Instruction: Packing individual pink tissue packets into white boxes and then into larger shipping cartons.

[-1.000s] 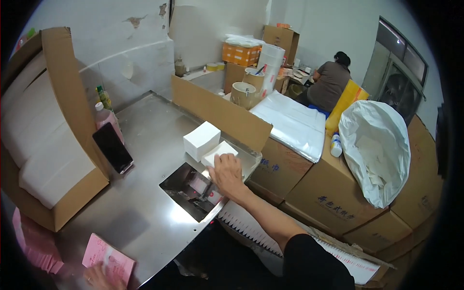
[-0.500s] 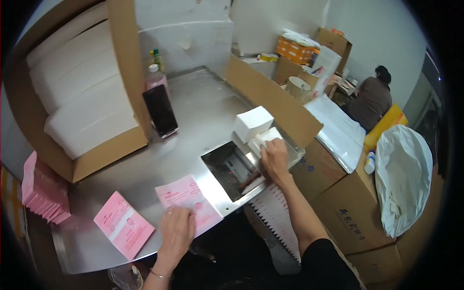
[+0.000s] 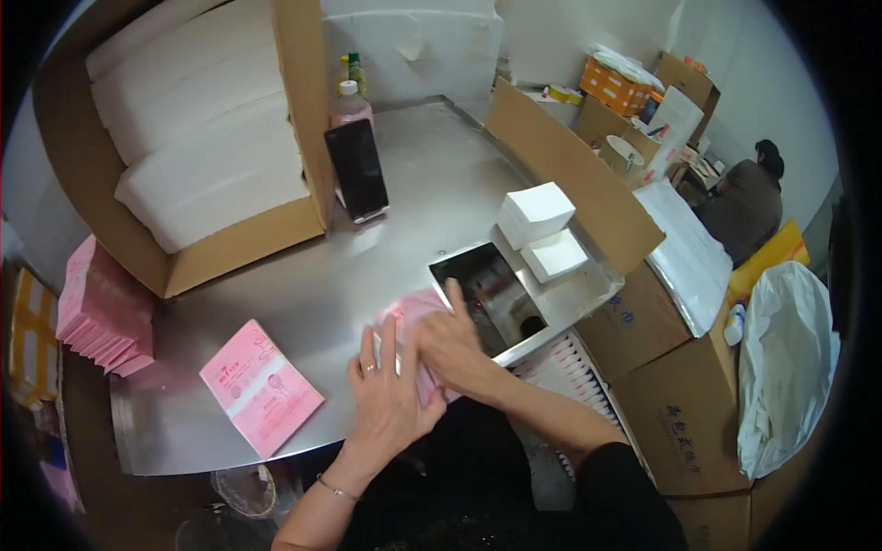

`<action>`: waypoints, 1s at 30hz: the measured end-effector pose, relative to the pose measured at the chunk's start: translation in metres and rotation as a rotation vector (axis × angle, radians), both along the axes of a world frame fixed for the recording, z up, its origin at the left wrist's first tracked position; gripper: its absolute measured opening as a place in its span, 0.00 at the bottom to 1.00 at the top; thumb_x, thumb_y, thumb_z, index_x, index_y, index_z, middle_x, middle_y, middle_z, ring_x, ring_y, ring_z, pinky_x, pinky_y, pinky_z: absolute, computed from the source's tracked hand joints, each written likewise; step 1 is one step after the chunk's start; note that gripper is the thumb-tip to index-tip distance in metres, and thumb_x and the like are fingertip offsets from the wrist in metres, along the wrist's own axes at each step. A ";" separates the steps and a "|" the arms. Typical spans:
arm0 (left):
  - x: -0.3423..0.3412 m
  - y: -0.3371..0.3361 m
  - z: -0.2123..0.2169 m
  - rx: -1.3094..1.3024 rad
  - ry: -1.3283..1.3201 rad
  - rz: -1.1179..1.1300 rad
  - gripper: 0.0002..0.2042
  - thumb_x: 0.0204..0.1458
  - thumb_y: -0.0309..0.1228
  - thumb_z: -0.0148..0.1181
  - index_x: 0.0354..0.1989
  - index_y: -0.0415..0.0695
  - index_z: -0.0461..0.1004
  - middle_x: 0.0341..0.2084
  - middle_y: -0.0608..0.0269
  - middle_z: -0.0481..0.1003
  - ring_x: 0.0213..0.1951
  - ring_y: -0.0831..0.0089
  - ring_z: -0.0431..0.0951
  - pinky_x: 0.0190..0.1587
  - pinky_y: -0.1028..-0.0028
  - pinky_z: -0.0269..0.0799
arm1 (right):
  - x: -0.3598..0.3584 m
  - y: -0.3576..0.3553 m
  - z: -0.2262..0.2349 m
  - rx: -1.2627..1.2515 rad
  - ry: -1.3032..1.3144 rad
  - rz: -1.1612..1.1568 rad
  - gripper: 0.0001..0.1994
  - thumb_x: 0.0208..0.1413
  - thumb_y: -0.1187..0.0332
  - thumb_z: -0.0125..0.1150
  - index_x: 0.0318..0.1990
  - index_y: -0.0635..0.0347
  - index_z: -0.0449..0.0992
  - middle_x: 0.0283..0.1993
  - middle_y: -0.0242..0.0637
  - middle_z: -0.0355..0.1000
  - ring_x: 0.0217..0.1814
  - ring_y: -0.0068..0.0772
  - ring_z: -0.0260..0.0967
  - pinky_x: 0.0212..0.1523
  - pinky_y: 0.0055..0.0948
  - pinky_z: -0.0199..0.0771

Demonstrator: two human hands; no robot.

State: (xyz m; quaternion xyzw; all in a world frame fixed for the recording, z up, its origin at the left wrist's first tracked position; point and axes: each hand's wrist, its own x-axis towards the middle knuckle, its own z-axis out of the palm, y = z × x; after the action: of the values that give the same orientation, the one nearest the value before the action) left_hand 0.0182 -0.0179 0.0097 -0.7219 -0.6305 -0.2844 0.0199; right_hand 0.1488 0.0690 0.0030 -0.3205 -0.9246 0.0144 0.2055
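Both my hands meet over a blurred pink packet (image 3: 411,310) at the front edge of the steel table (image 3: 367,266). My left hand (image 3: 390,399) lies over the packet's near side with its fingers stretched out and a ring on one finger. My right hand (image 3: 452,347) crosses in from the right and grips the same packet, thumb up. Another pink packet (image 3: 261,387) lies flat to the left. Just right of my hands is a dark rectangular opening (image 3: 480,285) in the table, with two white boxes (image 3: 536,213) (image 3: 554,255) behind it.
A big cardboard box (image 3: 230,248) of white stacks stands at the back left, with a black phone (image 3: 356,171) leaning on it and a bottle (image 3: 349,101) behind. Pink packets (image 3: 101,308) are stacked at far left. Cartons (image 3: 684,413), a white bag (image 3: 790,367) and a seated person (image 3: 740,207) are to the right.
My right hand left the white boxes and came back to the pink packet. My left hand moved right to join it there. The view swung left and down.
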 end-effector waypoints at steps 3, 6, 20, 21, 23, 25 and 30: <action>-0.004 0.008 -0.006 0.026 -0.042 0.086 0.36 0.39 0.47 0.69 0.59 0.46 0.70 0.67 0.41 0.59 0.69 0.39 0.53 0.62 0.40 0.51 | -0.010 -0.014 0.005 -0.021 -0.069 0.087 0.13 0.46 0.70 0.61 0.41 0.62 0.78 0.44 0.43 0.76 0.53 0.47 0.73 0.69 0.60 0.55; -0.021 -0.001 -0.007 -0.029 0.144 -0.028 0.30 0.44 0.48 0.64 0.56 0.46 0.74 0.64 0.46 0.63 0.62 0.43 0.61 0.55 0.47 0.58 | 0.039 0.003 -0.005 0.229 0.297 0.034 0.08 0.44 0.78 0.57 0.35 0.61 0.72 0.31 0.42 0.69 0.34 0.50 0.69 0.47 0.46 0.72; -0.002 0.005 0.009 -0.130 0.230 0.012 0.27 0.49 0.52 0.64 0.47 0.42 0.75 0.43 0.49 0.69 0.43 0.56 0.70 0.40 0.58 0.64 | 0.148 0.090 -0.011 0.321 0.175 -0.681 0.09 0.53 0.74 0.59 0.41 0.64 0.79 0.38 0.44 0.71 0.47 0.45 0.68 0.45 0.44 0.65; 0.001 0.003 0.008 -0.188 0.226 -0.033 0.24 0.50 0.49 0.64 0.47 0.42 0.75 0.43 0.49 0.70 0.43 0.55 0.70 0.40 0.59 0.66 | 0.148 0.090 -0.011 0.415 0.233 -0.635 0.11 0.52 0.77 0.58 0.44 0.64 0.79 0.39 0.44 0.72 0.48 0.46 0.68 0.44 0.43 0.66; 0.003 0.000 0.005 -0.126 0.151 -0.080 0.21 0.51 0.40 0.63 0.49 0.41 0.74 0.43 0.50 0.70 0.44 0.54 0.71 0.42 0.56 0.68 | 0.150 0.081 -0.008 0.390 0.251 -0.538 0.17 0.51 0.80 0.55 0.50 0.64 0.76 0.45 0.48 0.74 0.49 0.52 0.71 0.45 0.48 0.70; 0.000 0.001 -0.002 -0.053 0.076 -0.198 0.22 0.48 0.40 0.64 0.49 0.42 0.74 0.43 0.49 0.70 0.42 0.56 0.72 0.38 0.59 0.68 | 0.121 0.064 -0.017 0.364 0.329 -0.368 0.17 0.52 0.80 0.54 0.50 0.65 0.76 0.49 0.52 0.75 0.49 0.57 0.73 0.51 0.49 0.73; -0.029 0.003 0.004 -0.067 -0.045 -0.107 0.34 0.37 0.36 0.68 0.59 0.44 0.69 0.38 0.49 0.69 0.41 0.51 0.71 0.40 0.58 0.68 | 0.034 -0.055 -0.005 0.232 0.172 0.298 0.19 0.52 0.72 0.58 0.52 0.68 0.74 0.50 0.56 0.71 0.55 0.53 0.71 0.64 0.69 0.58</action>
State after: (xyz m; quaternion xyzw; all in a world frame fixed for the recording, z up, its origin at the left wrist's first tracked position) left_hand -0.0110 -0.0153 0.0136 -0.7481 -0.6006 -0.2801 -0.0339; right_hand 0.1823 0.0137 -0.0021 -0.1520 -0.9362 -0.0347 0.3149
